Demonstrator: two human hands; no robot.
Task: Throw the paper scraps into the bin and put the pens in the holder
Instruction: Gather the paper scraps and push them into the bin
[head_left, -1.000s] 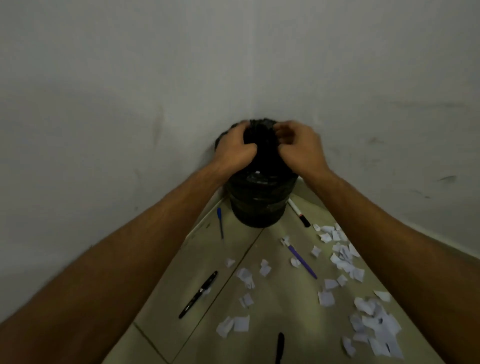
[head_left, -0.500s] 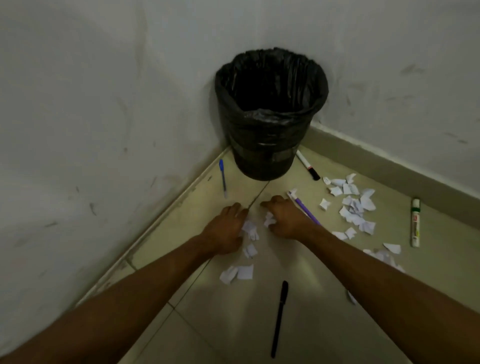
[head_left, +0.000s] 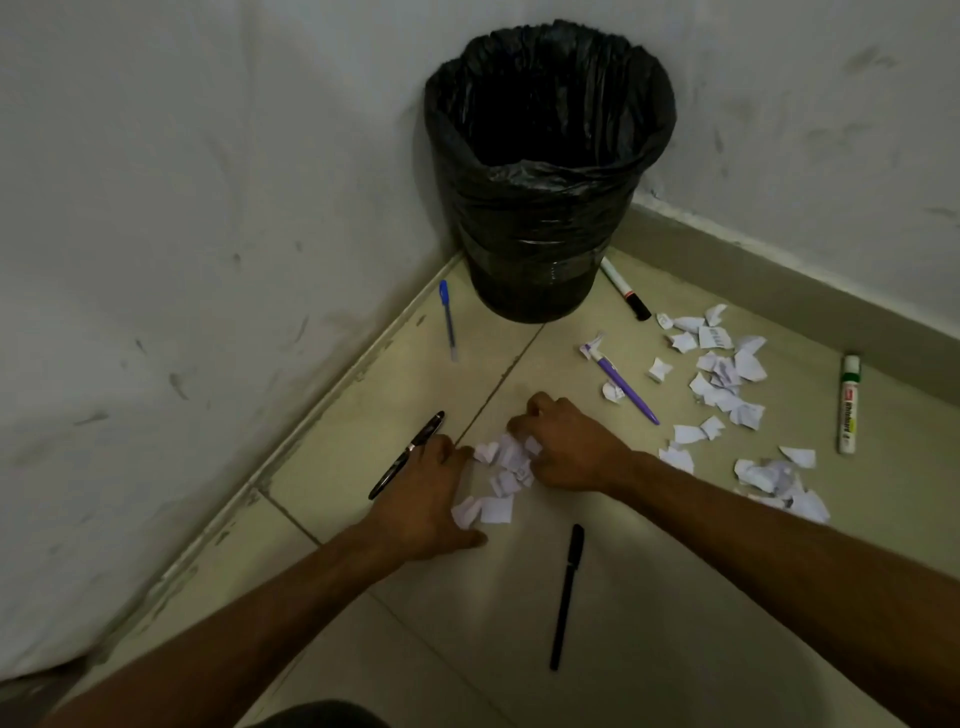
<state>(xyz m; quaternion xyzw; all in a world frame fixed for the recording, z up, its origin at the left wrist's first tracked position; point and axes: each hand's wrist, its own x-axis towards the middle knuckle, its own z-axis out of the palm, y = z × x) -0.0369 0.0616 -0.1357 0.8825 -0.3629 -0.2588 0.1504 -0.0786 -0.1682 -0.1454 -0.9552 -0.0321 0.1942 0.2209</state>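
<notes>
Crouching over the floor, person has both hands down on one small scrap pile. Near to far:

- Black pen (head_left: 567, 597) lies closest, long axis running roughly toward the bin, just behind the R forearm. Untouched.
- Left hand (head_left: 426, 499) flat, fingers spread wide, palm down, touching the near edge of the scrap pile (head_left: 501, 480). Holding nothing I can see.
- Right hand (head_left: 561, 447) curled narrow, fingers bunched on the far side of the same pile, pinching scraps. Pile sits between the two hands, so a squeeze-together scoop looks like the next move, imo.
- Dark pen w/ clip (head_left: 408, 454) partly under the L hand's fingers, axis diagonal; risk of getting swept up w/ the paper.
- Further right: purple pen (head_left: 623, 384), then the bigger loose scraps (head_left: 722, 374), well apart from both hands; R hand nearer. Green-cap marker (head_left: 848, 405) beside the skirting.
- Blue pen (head_left: 448, 319) and black-cap marker (head_left: 623, 288) lie just beside the bin base.
- Bin (head_left: 548, 171) in the corner, straight ahead of the pile, black liner, mouth open; too dark to tell what's inside.
- No pen holder in view.
</notes>
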